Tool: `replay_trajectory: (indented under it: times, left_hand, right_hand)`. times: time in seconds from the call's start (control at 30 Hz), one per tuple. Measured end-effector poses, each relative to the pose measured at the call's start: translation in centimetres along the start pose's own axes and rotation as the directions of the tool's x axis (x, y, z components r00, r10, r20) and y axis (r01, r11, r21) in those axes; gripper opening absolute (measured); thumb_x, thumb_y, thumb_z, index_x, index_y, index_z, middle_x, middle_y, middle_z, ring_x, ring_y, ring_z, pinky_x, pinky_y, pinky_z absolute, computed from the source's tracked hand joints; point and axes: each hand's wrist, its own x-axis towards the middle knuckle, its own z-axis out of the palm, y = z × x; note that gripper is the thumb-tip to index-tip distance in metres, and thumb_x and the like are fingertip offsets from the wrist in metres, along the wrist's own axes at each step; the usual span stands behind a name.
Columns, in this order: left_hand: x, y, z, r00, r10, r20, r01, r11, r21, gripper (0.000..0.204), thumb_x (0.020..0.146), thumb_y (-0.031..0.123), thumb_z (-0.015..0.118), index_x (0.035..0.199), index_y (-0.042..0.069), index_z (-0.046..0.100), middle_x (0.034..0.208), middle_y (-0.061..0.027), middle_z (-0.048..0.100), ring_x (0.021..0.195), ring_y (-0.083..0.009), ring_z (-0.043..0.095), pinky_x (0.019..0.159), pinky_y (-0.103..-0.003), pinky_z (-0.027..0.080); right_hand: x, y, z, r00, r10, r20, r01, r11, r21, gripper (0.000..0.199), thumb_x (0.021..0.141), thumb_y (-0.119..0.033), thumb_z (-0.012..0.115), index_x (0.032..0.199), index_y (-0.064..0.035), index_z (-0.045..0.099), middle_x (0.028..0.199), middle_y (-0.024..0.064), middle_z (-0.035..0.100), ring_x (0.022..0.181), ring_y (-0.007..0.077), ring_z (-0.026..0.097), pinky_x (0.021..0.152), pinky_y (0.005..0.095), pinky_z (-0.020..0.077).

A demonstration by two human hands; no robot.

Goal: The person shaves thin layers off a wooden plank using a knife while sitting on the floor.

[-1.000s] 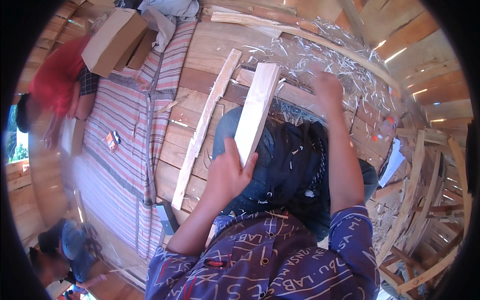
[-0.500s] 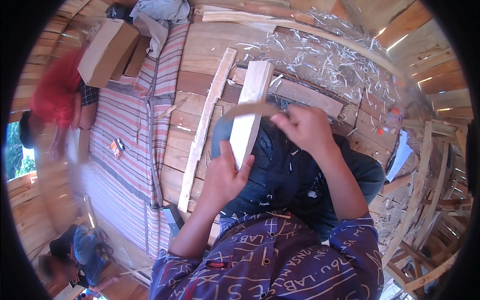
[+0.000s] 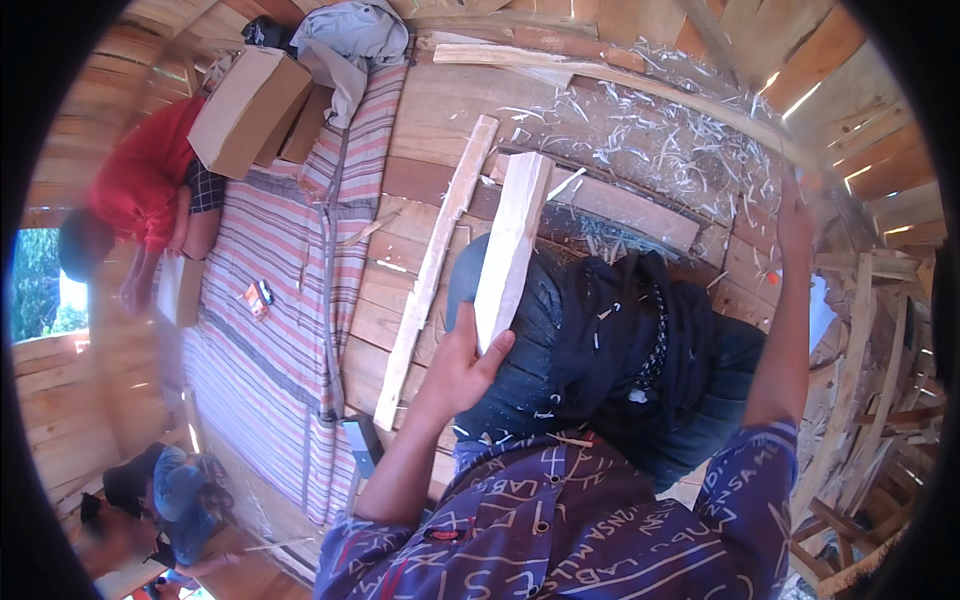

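Observation:
A pale wooden plank [image 3: 512, 245] stands tilted on my lap, its lower end against my knee. My left hand [image 3: 462, 365] grips that lower end, thumb on the front face. My right hand [image 3: 796, 212] is raised far out to the right, away from the plank, and blurred. I cannot make out whether it holds anything. A black cloth [image 3: 625, 335] covers my lap.
A long thin slat [image 3: 432, 275] lies on the plank floor beside a striped mat [image 3: 285, 300]. Wood shavings [image 3: 650, 150] litter the floor ahead. A cardboard box [image 3: 250, 110] and a person in red [image 3: 140, 190] are at left, another person [image 3: 150, 490] lower left. Stacked sticks [image 3: 880, 400] stand at right.
My right hand has left the plank's face and swung out to the right and upward. My left hand and the plank have hardly moved.

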Motion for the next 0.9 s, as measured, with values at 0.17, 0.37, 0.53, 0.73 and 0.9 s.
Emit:
replay_trajectory:
  times: [0.17, 0.37, 0.53, 0.73, 0.9]
  left_hand:
    - [1.7, 1.8, -1.3, 0.968, -0.162, 0.191, 0.211, 0.937, -0.277, 0.041, 0.097, 0.038, 0.056, 0.114, 0.002, 0.047, 0.082, -0.0116, 0.061, 0.069, -0.0204, 0.064, 0.063, -0.033, 0.052]
    - [1.9, 3.7, 2.7, 0.945, 0.169, 0.279, 0.134, 0.578, -0.805, 0.064, 0.092, 0.051, 0.056, 0.123, -0.004, 0.047, 0.106, -0.0156, 0.058, 0.107, -0.0281, 0.06, 0.103, -0.048, 0.043]
    - [2.9, 5.6, 7.3, 0.933, 0.272, 0.237, 0.041, 0.574, -0.818, 0.069, 0.09, 0.042, 0.066, 0.137, -0.002, 0.04, 0.134, -0.016, 0.047, 0.125, -0.0282, 0.05, 0.104, -0.045, 0.041]
    - [3.2, 4.9, 9.4, 0.938, 0.34, 0.071, -0.154, 0.59, -0.793, 0.068, 0.09, 0.035, 0.069, 0.139, 0.0, 0.038, 0.141, -0.015, 0.042, 0.126, -0.0244, 0.049, 0.104, -0.041, 0.039]
    - [2.8, 4.3, 9.9, 0.939, 0.342, -0.033, -0.272, 0.682, -0.679, 0.069, 0.088, 0.032, 0.072, 0.14, 0.002, 0.039, 0.145, -0.0141, 0.039, 0.132, -0.0237, 0.043, 0.109, -0.042, 0.034]
  right_hand:
    - [-10.9, 3.0, -6.1, 0.991, 0.016, 0.134, -0.029, 0.995, 0.092, 0.06, 0.099, -0.05, 0.048, 0.068, 0.0006, 0.053, 0.053, 0.0075, 0.044, 0.053, 0.0191, 0.046, 0.056, 0.0356, 0.0412]
    - [-22.3, -5.1, -7.2, 0.876, 0.071, 0.478, -0.424, 0.587, 0.69, 0.048, 0.1, -0.045, 0.051, 0.063, -0.0136, 0.047, 0.052, -0.0067, 0.04, 0.041, 0.0029, 0.037, 0.037, 0.0208, 0.0275]
    - [-28.8, -13.6, -4.7, 0.814, -0.364, 0.453, -0.337, 0.34, 0.878, 0.032, 0.088, -0.018, 0.072, 0.069, -0.0096, 0.049, 0.063, -0.0027, 0.055, 0.051, 0.0018, 0.048, 0.042, 0.0196, 0.0368]
    - [-27.8, -13.8, -5.5, 0.705, -0.383, 0.596, -0.583, 0.164, 0.796, 0.041, 0.078, -0.003, 0.079, 0.069, -0.0098, 0.04, 0.092, 0.0134, 0.07, 0.072, 0.0036, 0.056, 0.063, 0.02, 0.0473]
    - [-27.6, -13.2, -5.3, 0.697, -0.414, 0.586, -0.572, 0.172, 0.802, 0.041, 0.077, -0.001, 0.079, 0.071, -0.0106, 0.039, 0.091, 0.0151, 0.07, 0.065, 0.007, 0.058, 0.052, 0.0223, 0.0476]
